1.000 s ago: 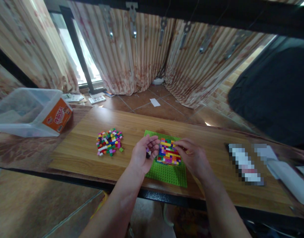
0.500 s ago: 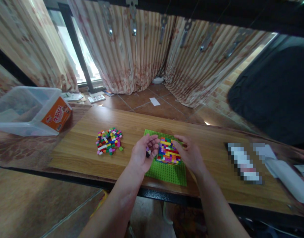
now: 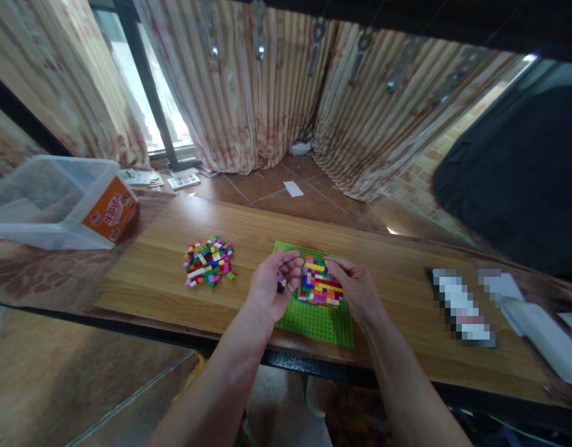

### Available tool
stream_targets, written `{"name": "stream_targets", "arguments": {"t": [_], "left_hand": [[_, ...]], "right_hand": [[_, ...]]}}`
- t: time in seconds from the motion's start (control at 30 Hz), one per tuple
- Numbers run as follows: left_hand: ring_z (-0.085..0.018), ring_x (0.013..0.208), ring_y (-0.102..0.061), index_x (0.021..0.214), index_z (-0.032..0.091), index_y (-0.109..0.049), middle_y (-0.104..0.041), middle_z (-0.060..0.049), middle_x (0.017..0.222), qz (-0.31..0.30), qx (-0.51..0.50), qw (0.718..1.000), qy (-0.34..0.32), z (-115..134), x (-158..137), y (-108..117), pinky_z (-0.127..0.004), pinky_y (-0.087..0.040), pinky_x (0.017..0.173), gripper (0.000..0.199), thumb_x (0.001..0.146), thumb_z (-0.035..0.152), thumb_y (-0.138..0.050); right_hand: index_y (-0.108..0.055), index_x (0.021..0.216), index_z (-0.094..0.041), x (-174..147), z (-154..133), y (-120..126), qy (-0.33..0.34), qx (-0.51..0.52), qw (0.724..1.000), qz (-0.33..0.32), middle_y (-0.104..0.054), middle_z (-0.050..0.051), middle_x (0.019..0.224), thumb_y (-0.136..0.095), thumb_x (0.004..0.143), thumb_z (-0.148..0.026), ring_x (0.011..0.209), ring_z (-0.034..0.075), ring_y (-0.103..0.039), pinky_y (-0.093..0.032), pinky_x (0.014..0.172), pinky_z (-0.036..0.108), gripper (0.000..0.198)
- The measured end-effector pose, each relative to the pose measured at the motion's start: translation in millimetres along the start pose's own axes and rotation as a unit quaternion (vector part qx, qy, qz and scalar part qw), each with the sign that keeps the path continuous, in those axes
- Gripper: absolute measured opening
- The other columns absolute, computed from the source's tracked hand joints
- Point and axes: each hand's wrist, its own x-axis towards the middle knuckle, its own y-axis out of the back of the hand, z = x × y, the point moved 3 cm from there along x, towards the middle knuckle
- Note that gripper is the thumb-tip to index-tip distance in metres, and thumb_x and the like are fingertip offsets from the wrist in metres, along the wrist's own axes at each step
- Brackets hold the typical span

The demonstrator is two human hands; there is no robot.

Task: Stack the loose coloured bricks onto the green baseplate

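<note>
A block of many-coloured toy bricks [image 3: 319, 285] stands on a green studded baseplate [image 3: 313, 324] in front of me. My left hand [image 3: 274, 282] is cupped at the block's left side, palm turned up and fingers curled around a few small loose bricks [image 3: 281, 284], one dark and one purple. At the block's upper right corner, my right hand [image 3: 353, 282] has its thumb and fingers closed together on the edge. Whether a separate brick is between those fingertips is hidden.
A pile of loose toy bricks [image 3: 208, 262] lies left on the wooden table [image 3: 159, 285]. Far left is a clear plastic bin [image 3: 48, 233] with an orange label. A blurred-out oblong item [image 3: 463, 307] and a white object [image 3: 546, 338] lie to the right.
My right hand's fingers, spread over the block's right side before, have come together at its upper right corner. My left hand stays cupped. The view has shifted slightly.
</note>
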Motion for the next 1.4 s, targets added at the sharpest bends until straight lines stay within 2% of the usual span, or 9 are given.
{"name": "stream_targets", "arguments": {"t": [0.23,0.37,0.57,0.63,0.77,0.9,1.07,1.27,1.4], "left_hand": [[-0.008,0.051,-0.057,0.085,0.008,-0.068,-0.065,-0.006,0.068,-0.025,-0.015,1.0,0.004,-0.3,1.5,-3.3,-0.016,-0.044,0.044,0.031,0.093,0.03,-0.048],[-0.011,0.059,-0.061,0.088,0.007,-0.069,-0.068,-0.009,0.073,-0.06,-0.035,0.998,0.009,0.2,-1.3,-6.9,-0.019,-0.051,0.055,0.038,0.094,0.038,-0.047],[-0.019,0.084,-0.068,0.093,0.008,-0.07,-0.071,-0.015,0.09,-0.096,-0.06,0.994,0.009,-0.2,-7.8,-14.7,-0.029,-0.054,0.079,0.049,0.092,0.051,-0.046],[-0.022,0.094,-0.067,0.097,0.009,-0.07,-0.071,-0.017,0.098,-0.106,-0.061,0.992,0.01,-0.8,-8.7,-16.7,-0.033,-0.053,0.087,0.051,0.091,0.054,-0.046],[-0.024,0.102,-0.065,0.103,0.009,-0.069,-0.069,-0.018,0.11,-0.132,-0.065,0.989,0.018,-1.4,-11.0,-19.2,-0.033,-0.051,0.089,0.056,0.091,0.058,-0.043],[-0.022,0.099,-0.066,0.106,0.01,-0.067,-0.067,-0.018,0.114,-0.153,-0.065,0.986,0.032,-1.5,-13.9,-20.4,-0.029,-0.053,0.08,0.059,0.091,0.06,-0.039],[-0.024,0.102,-0.064,0.105,0.011,-0.067,-0.068,-0.018,0.111,-0.162,-0.071,0.984,0.036,-1.8,-15.0,-22.4,-0.032,-0.053,0.085,0.06,0.09,0.062,-0.039],[-0.022,0.097,-0.066,0.104,0.011,-0.068,-0.068,-0.018,0.111,-0.159,-0.069,0.984,0.041,-2.7,-15.0,-23.1,-0.028,-0.054,0.075,0.059,0.092,0.06,-0.038],[-0.022,0.097,-0.067,0.097,0.009,-0.07,-0.071,-0.017,0.101,-0.101,-0.085,0.991,0.001,-0.1,-8.6,-16.7,-0.032,-0.053,0.089,0.051,0.091,0.054,-0.045]], "right_hand": [[-0.077,0.088,-0.02,0.4,-0.6,-0.4,0.01,-0.009,1.0,0.003,-0.076,0.004,0.084,-0.079,0.061,-0.055,0.078,0.021,-0.067,-0.053,0.074,0.035,0.045],[-0.076,0.091,-0.02,-1.3,-3.9,0.9,0.009,0.028,1.0,-0.01,-0.076,0.005,0.088,-0.077,0.066,-0.057,0.082,0.022,-0.069,-0.053,0.076,0.036,0.045],[-0.074,0.088,-0.021,-8.9,-30.8,15.6,0.162,-0.034,0.976,0.144,-0.076,0.006,0.09,-0.067,0.08,-0.049,0.09,0.022,-0.068,-0.053,0.08,0.036,0.03],[-0.074,0.087,-0.021,-15.8,-41.2,13.2,0.224,-0.078,0.959,0.157,-0.075,0.006,0.089,-0.065,0.082,-0.043,0.089,0.022,-0.068,-0.053,0.082,0.037,0.024],[-0.074,0.091,-0.026,-34.4,-56.2,-6.7,0.33,-0.17,0.928,0.044,-0.071,0.005,0.099,-0.062,0.087,-0.032,0.095,0.021,-0.066,-0.051,0.089,0.04,0.014],[-0.072,0.102,-0.028,-49.2,-59.8,-26.7,0.348,-0.243,0.9,-0.098,-0.069,0.004,0.106,-0.06,0.089,-0.027,0.104,0.022,-0.062,-0.05,0.093,0.04,0.017],[-0.07,0.105,-0.027,-52.8,-58.4,-36.9,0.361,-0.282,0.879,-0.129,-0.068,0.004,0.104,-0.061,0.09,-0.025,0.104,0.022,-0.059,-0.049,0.093,0.041,0.018],[-0.073,0.093,-0.027,-46.4,-55.6,-31.3,0.329,-0.24,0.907,-0.106,-0.07,0.004,0.098,-0.06,0.089,-0.028,0.097,0.021,-0.063,-0.051,0.087,0.038,0.014],[-0.075,0.087,-0.025,-31.6,-54.3,-1.0,0.278,-0.168,0.946,0.026,-0.073,0.003,0.089,-0.066,0.083,-0.034,0.084,0.02,-0.066,-0.054,0.078,0.036,0.013]]}}
